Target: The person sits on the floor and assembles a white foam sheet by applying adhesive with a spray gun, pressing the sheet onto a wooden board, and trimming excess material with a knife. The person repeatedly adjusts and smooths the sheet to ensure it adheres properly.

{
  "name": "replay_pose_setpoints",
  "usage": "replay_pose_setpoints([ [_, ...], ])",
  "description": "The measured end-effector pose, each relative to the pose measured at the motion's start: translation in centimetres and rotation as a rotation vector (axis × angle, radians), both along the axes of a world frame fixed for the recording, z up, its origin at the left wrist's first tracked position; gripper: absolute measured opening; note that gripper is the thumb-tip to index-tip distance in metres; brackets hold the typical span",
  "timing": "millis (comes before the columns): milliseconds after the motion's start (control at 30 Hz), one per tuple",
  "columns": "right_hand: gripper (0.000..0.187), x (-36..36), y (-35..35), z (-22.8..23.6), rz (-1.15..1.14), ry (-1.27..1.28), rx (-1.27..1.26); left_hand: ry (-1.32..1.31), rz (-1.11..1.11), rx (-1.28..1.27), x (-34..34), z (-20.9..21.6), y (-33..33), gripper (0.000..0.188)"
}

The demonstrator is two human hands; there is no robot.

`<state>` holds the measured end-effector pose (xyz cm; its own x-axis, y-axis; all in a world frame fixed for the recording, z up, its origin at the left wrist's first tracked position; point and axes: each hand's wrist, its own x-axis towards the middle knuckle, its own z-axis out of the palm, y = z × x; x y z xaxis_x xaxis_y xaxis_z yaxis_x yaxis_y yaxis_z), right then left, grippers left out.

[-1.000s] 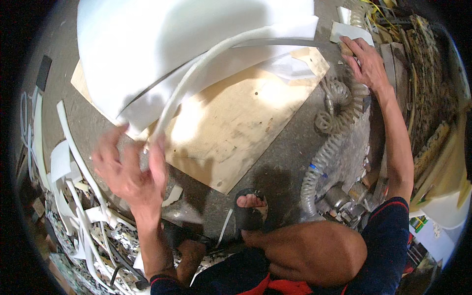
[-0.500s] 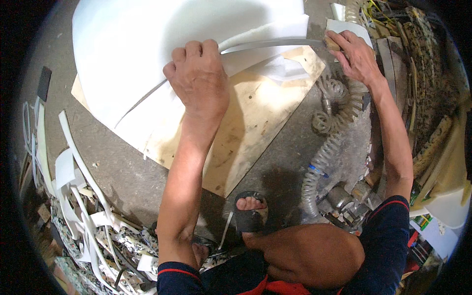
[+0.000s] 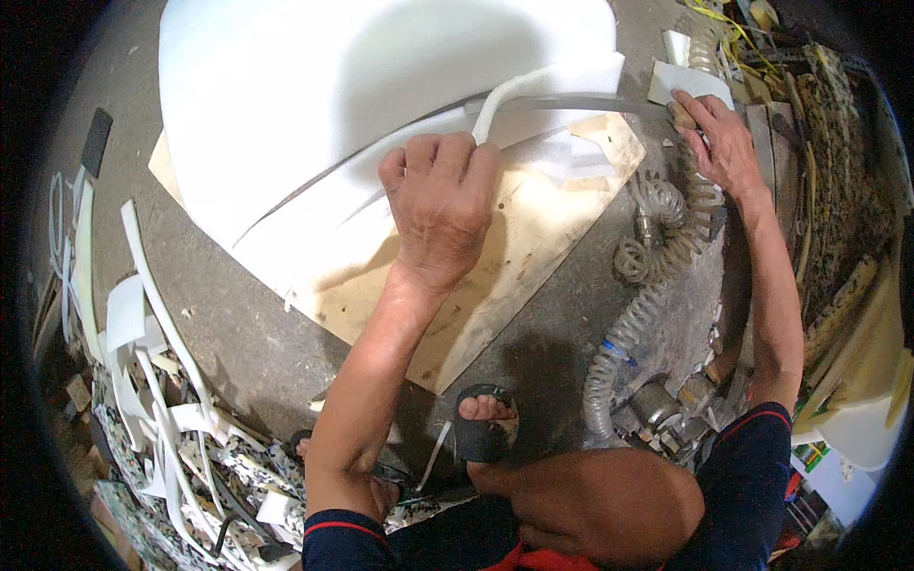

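Note:
A thick white foam sheet [image 3: 276,105] lies over a wooden board [image 3: 457,305] on the floor. My right hand [image 3: 725,147] is closed around the wooden handle [image 3: 682,116] of a long knife, whose thin grey blade [image 3: 581,104] reaches left across the foam. A dark curved line continues from it to the sheet's lower left edge; I cannot tell blade from cut there. Nearer me, my left hand [image 3: 443,205] is closed on a narrow white foam strip [image 3: 500,100] that curls up over the blade. Its fingertips are hidden.
Coiled clear air hose [image 3: 609,371] runs along the floor at right, beside metal fittings [image 3: 657,404]. White foam offcuts [image 3: 162,419] pile up at lower left. Stacked foam scraps [image 3: 838,190] line the far right. My sandalled foot [image 3: 486,419] stands near the board's front corner.
My left hand has come off the blade area, moving nearer me and right, and the foam strip now curls up above it. The whole view has shifted slightly; my right hand keeps the knife.

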<state>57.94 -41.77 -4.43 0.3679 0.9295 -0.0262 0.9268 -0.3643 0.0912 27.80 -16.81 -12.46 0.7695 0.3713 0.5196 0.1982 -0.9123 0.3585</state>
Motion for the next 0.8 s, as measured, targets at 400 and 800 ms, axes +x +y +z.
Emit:
replay_pose_setpoints([
  [400, 0.049, 2.2, -2.5, 1.3, -0.085, -0.045, -0.043, -0.069, 0.03, 0.034, -0.2, 0.1, 2.1, 0.015],
  [800, 0.044, 3.3, -2.3, 0.3, -0.037, -0.048, -0.05, -0.097, 0.005, 0.076, -0.2, 0.2, 2.2, 0.014],
])
